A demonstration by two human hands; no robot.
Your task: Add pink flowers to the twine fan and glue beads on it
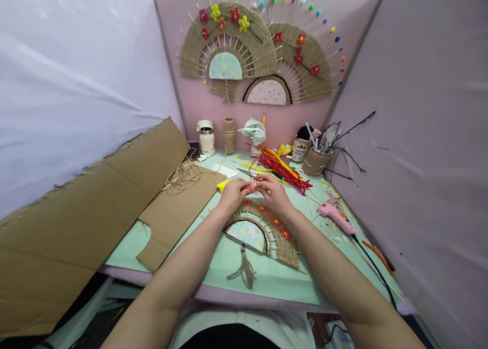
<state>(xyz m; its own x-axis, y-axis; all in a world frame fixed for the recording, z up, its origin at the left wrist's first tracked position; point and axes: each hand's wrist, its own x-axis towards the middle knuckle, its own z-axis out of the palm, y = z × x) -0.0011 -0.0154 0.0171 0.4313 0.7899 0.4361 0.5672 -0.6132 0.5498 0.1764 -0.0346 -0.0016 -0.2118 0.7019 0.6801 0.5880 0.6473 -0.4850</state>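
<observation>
Above the upper edge of a woven twine fan (286,247), my left hand (233,192) and my right hand (271,190) meet with fingers closed on a small red piece (250,186). Its exact shape is partly hidden by the fingers. The fan lies on the pale green table, with red flowers along its band, a floral half-round centre (247,234) and a twine tassel (244,270) towards me. Scissors (247,173) lie just beyond my hands. Something yellow (222,186) is beside my left hand.
Cardboard (183,206) and loose twine (183,176) lie left. Red and yellow pipe cleaners (282,168) lie behind my hands. A pink glue gun (337,217) with a black cord is right, near a pot (317,162) with twigs. Two fans (229,38) hang on the back wall.
</observation>
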